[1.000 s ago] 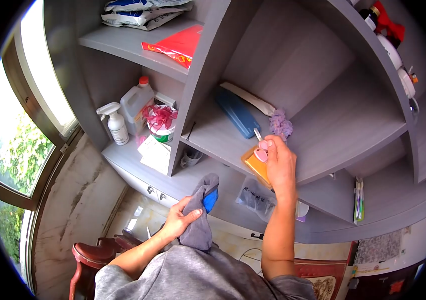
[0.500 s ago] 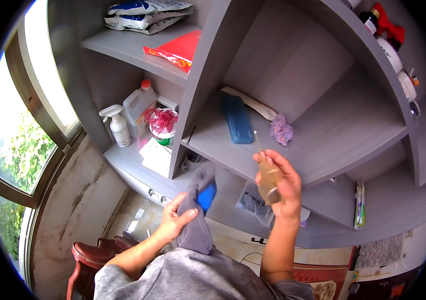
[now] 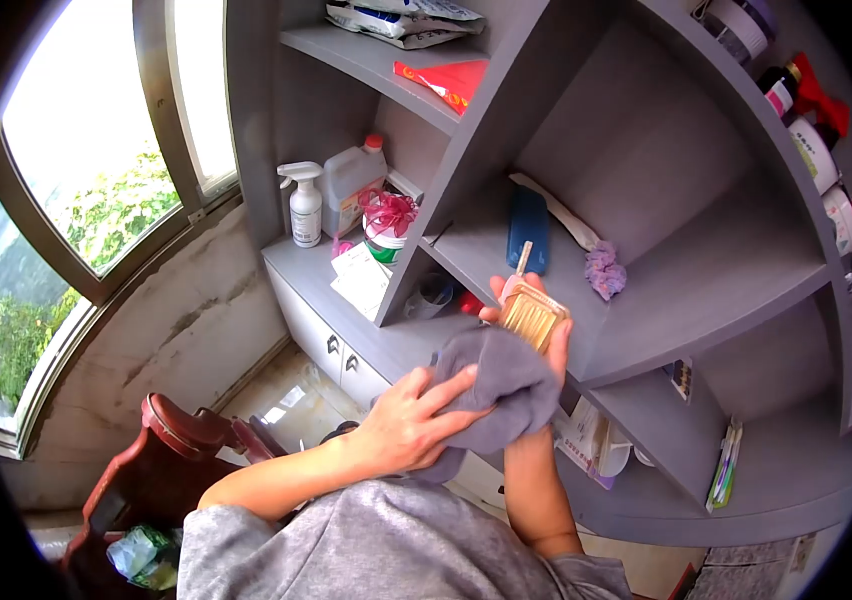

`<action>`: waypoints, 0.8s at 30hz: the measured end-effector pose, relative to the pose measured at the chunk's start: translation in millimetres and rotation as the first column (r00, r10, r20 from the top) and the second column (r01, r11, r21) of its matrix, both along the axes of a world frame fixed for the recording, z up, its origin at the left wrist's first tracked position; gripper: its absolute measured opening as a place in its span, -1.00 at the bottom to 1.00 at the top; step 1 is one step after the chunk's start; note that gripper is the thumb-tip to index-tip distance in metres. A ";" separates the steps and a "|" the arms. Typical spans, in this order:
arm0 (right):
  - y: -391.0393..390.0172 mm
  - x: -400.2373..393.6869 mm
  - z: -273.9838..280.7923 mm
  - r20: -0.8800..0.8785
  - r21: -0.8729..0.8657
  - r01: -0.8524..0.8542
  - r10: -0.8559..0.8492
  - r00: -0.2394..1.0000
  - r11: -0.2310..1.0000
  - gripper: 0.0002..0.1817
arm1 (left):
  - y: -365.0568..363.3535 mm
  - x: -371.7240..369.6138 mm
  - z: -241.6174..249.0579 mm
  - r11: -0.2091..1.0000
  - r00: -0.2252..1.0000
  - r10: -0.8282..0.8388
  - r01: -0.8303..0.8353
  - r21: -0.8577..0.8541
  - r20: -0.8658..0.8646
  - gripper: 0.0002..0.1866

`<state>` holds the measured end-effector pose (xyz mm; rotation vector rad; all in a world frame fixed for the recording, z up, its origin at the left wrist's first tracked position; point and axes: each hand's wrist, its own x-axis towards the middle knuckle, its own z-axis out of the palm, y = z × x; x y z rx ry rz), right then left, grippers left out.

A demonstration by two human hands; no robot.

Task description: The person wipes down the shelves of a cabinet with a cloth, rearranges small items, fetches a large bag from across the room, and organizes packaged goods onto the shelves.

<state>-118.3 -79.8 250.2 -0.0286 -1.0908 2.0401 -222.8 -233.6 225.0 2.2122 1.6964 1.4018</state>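
My left hand (image 3: 411,425) is closed on a grey cloth (image 3: 506,385), its fingers spread over the fabric. The cloth lies against the lower part of an amber, ribbed, see-through object with a thin stem (image 3: 531,318), whose exact kind I cannot make out. My right hand (image 3: 559,347) grips this object from behind, with fingertips showing at its upper left and right edges. The cloth hides most of my right palm. Beyond the stem, a blue case (image 3: 527,232) lies on the shelf, near a purple scrunchie (image 3: 605,270) and a pale long strip (image 3: 558,212).
Grey shelving (image 3: 706,330) curves around in front. On the left counter stand a white spray bottle (image 3: 304,208), a jug (image 3: 351,185) and a tub (image 3: 386,240). A red wooden chair (image 3: 136,480) is at lower left, below the window (image 3: 96,140). Toothbrush-like sticks (image 3: 724,470) stand lower right.
My left hand has brought the cloth up and right against the amber object. My right hand has turned the object so its ribbed face shows. The view has shifted left.
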 end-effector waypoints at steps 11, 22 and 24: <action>-47.4 -0.6 0.5 0.315 0.010 -0.071 0.064 0.947 0.997 -0.28 | -18.4 37.1 -2.4 0.865 0.787 0.445 -0.501 0.022 0.427 -0.21; -59.8 6.5 -33.5 0.512 0.119 -0.162 0.079 0.855 0.980 -0.51 | -4.7 9.3 -125.3 0.905 0.041 0.375 -0.230 -0.357 0.926 -0.55; -55.5 9.9 -42.5 0.554 0.100 -0.131 0.054 0.831 0.986 -0.58 | -24.6 34.2 -39.1 0.977 -0.416 0.116 -0.116 -0.179 0.902 -0.50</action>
